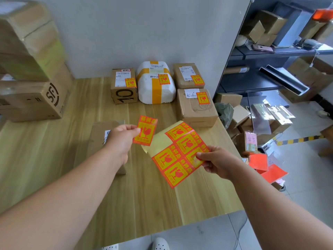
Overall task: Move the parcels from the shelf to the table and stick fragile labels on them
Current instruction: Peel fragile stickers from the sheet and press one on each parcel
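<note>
My left hand (121,139) pinches a single red-and-yellow fragile label (145,130) above the wooden table (54,159). My right hand (216,162) holds the label sheet (177,154), which carries several labels and has its bare backing curled at the top left. Under my left hand lies a flat brown parcel (100,138), partly hidden by my wrist. At the back of the table stand labelled parcels: a brown box marked 10 (123,85), a white foam box with yellow tape (155,83), a brown box (187,75) and a larger brown box (196,107).
Stacked cardboard boxes (30,73) fill the table's left side. A dark metal shelf (281,51) with more parcels stands to the right. Boxes, plastic sleeves and orange sheets (266,166) lie on the floor beside the table. The table's front edge is near my shoes.
</note>
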Demonstrator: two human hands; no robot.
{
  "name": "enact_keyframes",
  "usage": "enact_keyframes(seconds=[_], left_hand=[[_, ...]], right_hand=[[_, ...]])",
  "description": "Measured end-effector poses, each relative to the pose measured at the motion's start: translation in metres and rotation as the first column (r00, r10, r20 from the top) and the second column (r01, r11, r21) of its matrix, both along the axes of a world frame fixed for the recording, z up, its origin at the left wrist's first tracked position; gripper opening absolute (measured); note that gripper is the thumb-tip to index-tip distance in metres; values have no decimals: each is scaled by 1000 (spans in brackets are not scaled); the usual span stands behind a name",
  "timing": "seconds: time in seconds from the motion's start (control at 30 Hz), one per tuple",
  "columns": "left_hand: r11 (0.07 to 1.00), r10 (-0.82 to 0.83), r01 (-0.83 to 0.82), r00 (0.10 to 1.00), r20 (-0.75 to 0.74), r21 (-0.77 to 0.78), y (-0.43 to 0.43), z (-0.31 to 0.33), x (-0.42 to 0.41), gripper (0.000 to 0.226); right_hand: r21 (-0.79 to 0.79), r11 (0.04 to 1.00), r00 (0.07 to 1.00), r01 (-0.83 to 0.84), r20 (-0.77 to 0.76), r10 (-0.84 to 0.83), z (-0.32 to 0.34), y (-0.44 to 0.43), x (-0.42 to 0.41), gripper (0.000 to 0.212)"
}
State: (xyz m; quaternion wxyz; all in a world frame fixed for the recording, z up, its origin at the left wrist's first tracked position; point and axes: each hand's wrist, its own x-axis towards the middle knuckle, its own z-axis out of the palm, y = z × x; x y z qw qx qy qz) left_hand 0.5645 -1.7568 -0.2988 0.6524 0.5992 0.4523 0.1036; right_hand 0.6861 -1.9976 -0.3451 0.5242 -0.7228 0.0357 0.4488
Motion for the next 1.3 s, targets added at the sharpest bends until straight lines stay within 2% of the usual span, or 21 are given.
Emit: enact_keyframes(seconds=[0.1, 0.2, 0.27, 0.33, 0.4, 0.47, 0.53, 0.6, 0.63, 0.7, 0.8, 0.9, 1.1, 1.3], left_hand=[[998, 62, -62, 998, 13, -18, 6, 1, -1, 18], [996, 73, -72, 997, 7, -48, 6, 0, -3, 21], [993, 66, -66, 998, 1, -98, 4, -2, -3, 22], [987, 58, -57, 998, 3, -153, 2, -4, -3, 24], [979, 55, -54, 998, 2, -199, 0, -4, -3, 26], [973, 53, -51, 999, 2, -226, -2, -4, -6, 27], [969, 49, -47, 999, 3, -241, -4, -4, -9, 28], [966, 43, -41, 999, 4, -254, -6, -4, -12, 29], [964, 41, -38, 999, 7, -263, -7, -4, -15, 29], [960, 39, -34, 999, 13, -276, -7, -5, -20, 29], [956, 52, -47, 999, 9, -289, -1, -6, -28, 28], [952, 67, -62, 998, 6, -301, 10, -9, -36, 27], [942, 37, -33, 999, 8, -335, 33, -15, -55, 27], [955, -54, 51, 999, -1, -291, 57, -16, -70, 28]], right_hand=[[-88, 996, 1000, 9, 27, -7, -6, -7, 4, 15], [-235, 971, 993, -34, 106, 61, -9, -11, 6, 16], [-342, 939, 982, -46, 157, 105, -11, -7, 6, 26], [-462, 886, 968, -42, 200, 150, -13, -2, 4, 47], [-613, 789, 921, -42, 282, 268, -12, 7, 1, 64], [-663, 749, 838, -15, 400, 371, -7, 22, -3, 56], [-539, 842, 823, -18, 470, 319, 1, 45, -10, 33], [-281, 959, 896, -42, 414, 160, 11, 72, -21, 22], [-151, 988, 932, -35, 353, 87, 16, 85, -27, 20], [23, 1000, 971, -7, 240, 1, 25, 107, -40, 19], [149, 988, 990, 28, 136, -48, 25, 130, -53, 15], [171, 985, 992, 29, 118, -50, 20, 145, -60, 20], [116, 993, 991, 28, 128, -43, 15, 169, -77, 21], [70, 997, 984, 45, 171, -56, 14, 189, -92, 23]])
